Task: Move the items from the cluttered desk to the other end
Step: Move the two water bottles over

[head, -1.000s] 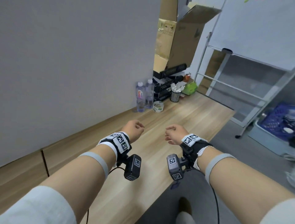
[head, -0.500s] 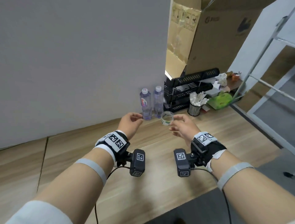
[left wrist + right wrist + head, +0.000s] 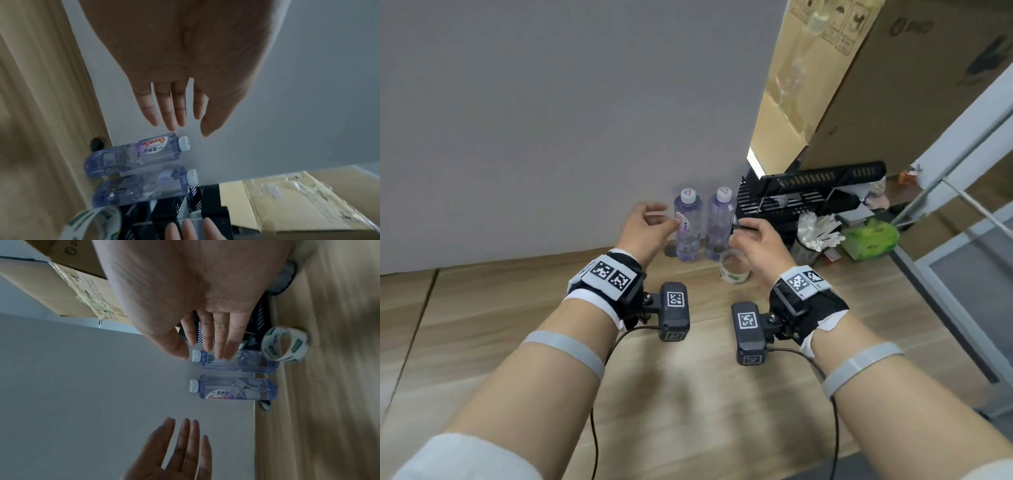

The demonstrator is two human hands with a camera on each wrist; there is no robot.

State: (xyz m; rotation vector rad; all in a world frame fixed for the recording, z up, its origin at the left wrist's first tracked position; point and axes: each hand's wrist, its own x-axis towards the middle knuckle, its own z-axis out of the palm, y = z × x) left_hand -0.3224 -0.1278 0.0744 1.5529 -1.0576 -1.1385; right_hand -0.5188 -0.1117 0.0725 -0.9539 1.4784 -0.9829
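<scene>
Two clear water bottles stand upright against the grey wall on the wooden desk: the left bottle point(image 3: 687, 228) point(image 3: 141, 151) point(image 3: 234, 389) with a red label, the right bottle point(image 3: 719, 222) point(image 3: 144, 185) point(image 3: 236, 361) beside it. My left hand point(image 3: 650, 222) point(image 3: 176, 104) hovers open just left of the left bottle, fingers spread, holding nothing. In front of the right bottle my right hand point(image 3: 751, 236) point(image 3: 205, 340) is also open and empty. A roll of tape point(image 3: 734, 265) point(image 3: 285, 344) point(image 3: 96, 222) stands on the desk under the right hand.
A black mesh file rack point(image 3: 808, 198) stands right of the bottles. Beside it are a mesh cup of white sticks point(image 3: 815, 236) and a green packet point(image 3: 869, 238). Large cardboard boxes point(image 3: 876, 85) rise behind. The desk edge point(image 3: 914, 267) drops off at the right.
The view has closed in on the far end of the desk. Both hands have reached forward to the two bottles, and their fingers have spread wider.
</scene>
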